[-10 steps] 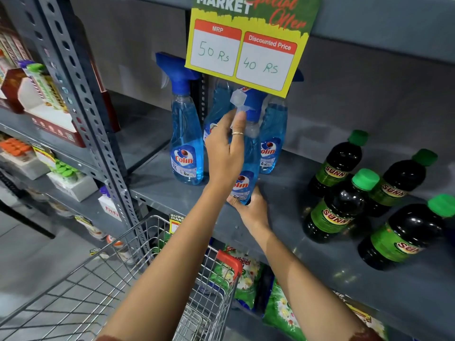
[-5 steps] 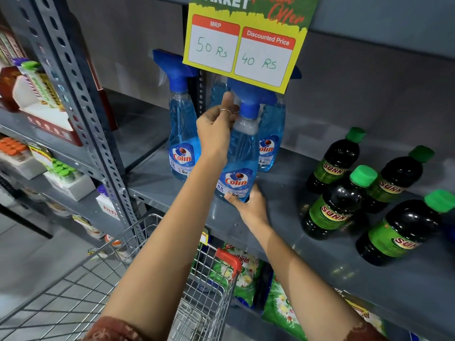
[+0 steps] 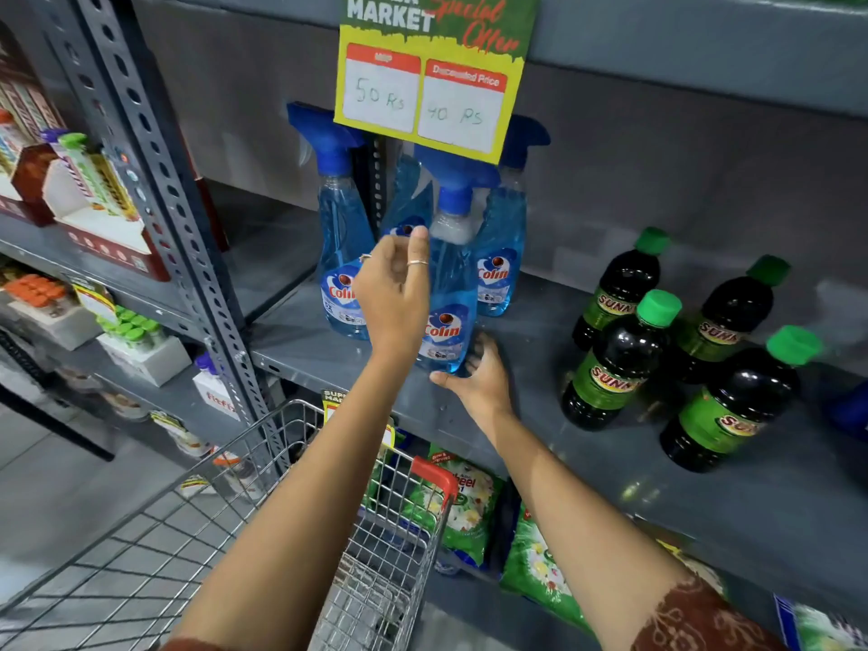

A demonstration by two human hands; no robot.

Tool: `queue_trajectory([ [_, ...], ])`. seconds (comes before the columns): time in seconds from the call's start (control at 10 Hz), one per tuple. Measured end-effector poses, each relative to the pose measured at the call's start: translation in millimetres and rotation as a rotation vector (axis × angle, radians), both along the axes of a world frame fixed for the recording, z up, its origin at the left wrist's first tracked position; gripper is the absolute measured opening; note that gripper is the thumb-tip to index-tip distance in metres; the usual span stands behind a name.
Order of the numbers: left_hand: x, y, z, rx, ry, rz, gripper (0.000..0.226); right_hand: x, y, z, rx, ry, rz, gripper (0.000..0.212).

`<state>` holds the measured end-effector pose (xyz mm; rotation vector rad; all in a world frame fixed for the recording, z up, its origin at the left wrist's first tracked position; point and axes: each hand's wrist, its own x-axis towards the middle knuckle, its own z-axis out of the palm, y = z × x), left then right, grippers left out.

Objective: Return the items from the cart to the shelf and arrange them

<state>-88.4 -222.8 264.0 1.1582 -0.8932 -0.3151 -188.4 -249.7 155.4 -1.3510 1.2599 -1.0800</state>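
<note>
In the middle of the frame a blue spray bottle (image 3: 448,317) stands upright on the grey shelf (image 3: 540,317), near its front edge and in front of three other bottles of the same kind (image 3: 340,256). The left hand (image 3: 394,293) is at the neck and upper body of the bottle, fingers loosely curled; it looks to be only touching it, but a firm grip I cannot tell. The right hand (image 3: 474,375) is half open at the base, thumb and fingers around the bottom without closing on it. I judge the step in hand is placing this bottle and setting it straight. The next move probably calls for both hands to let go and for lining it up with the row, label forward. The cart (image 3: 329,533) is at the lower left; what remains inside is hard to see.
</note>
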Motion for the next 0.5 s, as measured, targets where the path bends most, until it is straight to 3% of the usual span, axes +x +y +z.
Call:
queue_trajectory([
  [0.1, -16, 15, 8, -0.037, -0.178, 0.021, 0.027, -11, 18, 7, -0.033, 0.028, -0.041, 0.058],
  [0.2, -45, 38, 25, -0.103, -0.364, 0.006, 0.020, -41, 51, 21, -0.261, 0.228, -0.152, 0.034],
  [0.3, -70, 57, 37, -0.143, -0.468, 0.004, 0.022, -68, 75, 36, -0.418, 0.286, -0.205, 0.023],
  [0.5, -141, 105, 71, -0.296, -0.680, 0.046, 0.032, -152, 127, 96, -0.974, 0.450, -0.479, 0.017],
])
